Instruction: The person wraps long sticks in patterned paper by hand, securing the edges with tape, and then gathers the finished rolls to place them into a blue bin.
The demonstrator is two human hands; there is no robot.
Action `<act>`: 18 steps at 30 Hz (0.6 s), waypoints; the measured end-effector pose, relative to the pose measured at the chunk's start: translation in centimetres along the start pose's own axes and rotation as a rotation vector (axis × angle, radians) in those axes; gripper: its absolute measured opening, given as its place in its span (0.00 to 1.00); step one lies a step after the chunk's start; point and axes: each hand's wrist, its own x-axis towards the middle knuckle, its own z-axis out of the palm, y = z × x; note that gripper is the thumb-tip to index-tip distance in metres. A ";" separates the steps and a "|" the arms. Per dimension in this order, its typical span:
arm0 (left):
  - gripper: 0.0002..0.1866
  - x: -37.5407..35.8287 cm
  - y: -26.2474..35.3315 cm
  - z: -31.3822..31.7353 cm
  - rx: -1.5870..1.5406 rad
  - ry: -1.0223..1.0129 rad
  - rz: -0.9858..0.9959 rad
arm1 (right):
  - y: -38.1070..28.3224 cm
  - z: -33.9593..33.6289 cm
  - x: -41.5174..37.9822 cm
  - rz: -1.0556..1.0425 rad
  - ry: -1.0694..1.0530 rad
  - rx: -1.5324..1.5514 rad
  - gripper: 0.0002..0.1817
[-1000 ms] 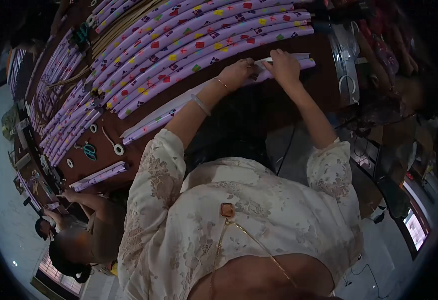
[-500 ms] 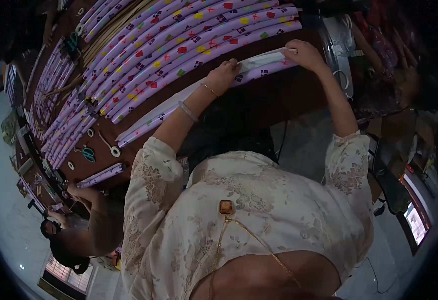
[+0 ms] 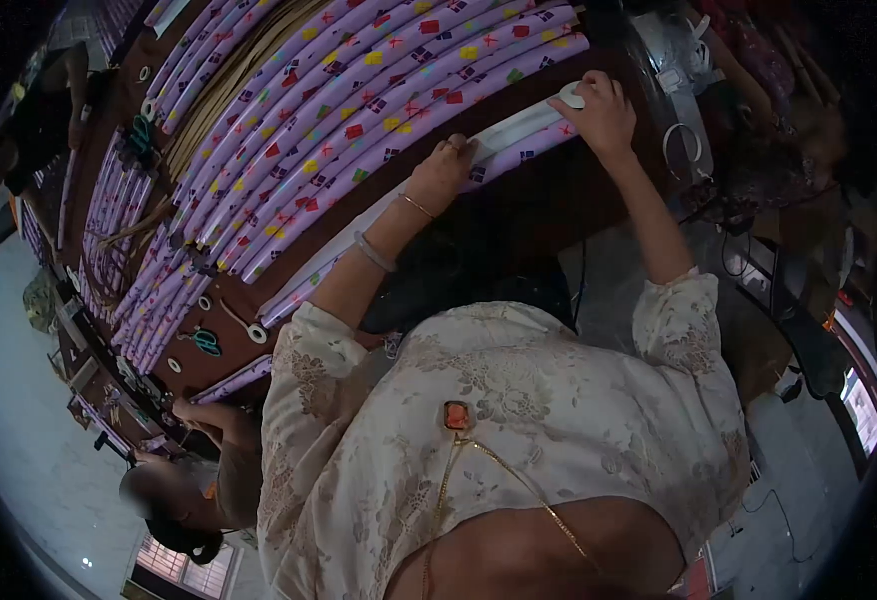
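Observation:
A length of purple wrapping paper (image 3: 504,160) with small printed gift motifs lies along the near table edge, its white underside (image 3: 519,128) showing as a strip on top. My left hand (image 3: 441,172) rests on this paper with its fingers curled down at the strip. Farther right, at the paper's end, my right hand (image 3: 601,112) has thumb and fingers closed around a small white tape roll (image 3: 572,95).
Many purple wrapping paper rolls (image 3: 359,130) lie side by side beyond my hands. Scissors (image 3: 204,342) and white tape rolls (image 3: 257,332) sit at the left. A white ring (image 3: 683,143) lies at the right. One co-worker (image 3: 234,440) handles a roll at lower left; another person's arm (image 3: 77,95) shows at upper left.
My right hand has turned and shifted slightly left and up, and the white tape roll now shows in its fingers. My left hand has shifted little; the whole view has tilted slightly.

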 end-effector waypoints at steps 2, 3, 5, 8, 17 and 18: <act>0.12 -0.1 0.4 -0.2 0.009 -0.019 -0.018 | -0.1 0.0 -0.1 -0.006 0.008 -0.016 0.20; 0.13 -0.1 0.5 -0.3 0.025 -0.035 -0.038 | -0.3 0.0 -0.1 -0.018 0.021 -0.028 0.20; 0.13 0.0 0.5 -0.6 -0.003 -0.007 -0.025 | -0.6 0.0 0.1 -0.002 -0.008 -0.042 0.20; 0.13 0.0 0.6 -0.9 -0.040 -0.014 -0.035 | -1.1 0.0 0.2 0.014 -0.039 -0.094 0.19; 0.11 1.1 0.3 -0.9 -0.085 -0.137 -0.017 | -1.5 -0.1 0.5 0.017 -0.028 -0.177 0.19; 0.11 1.7 0.5 -1.1 -0.031 -0.177 -0.016 | -1.6 -0.2 0.5 0.025 -0.027 -0.187 0.18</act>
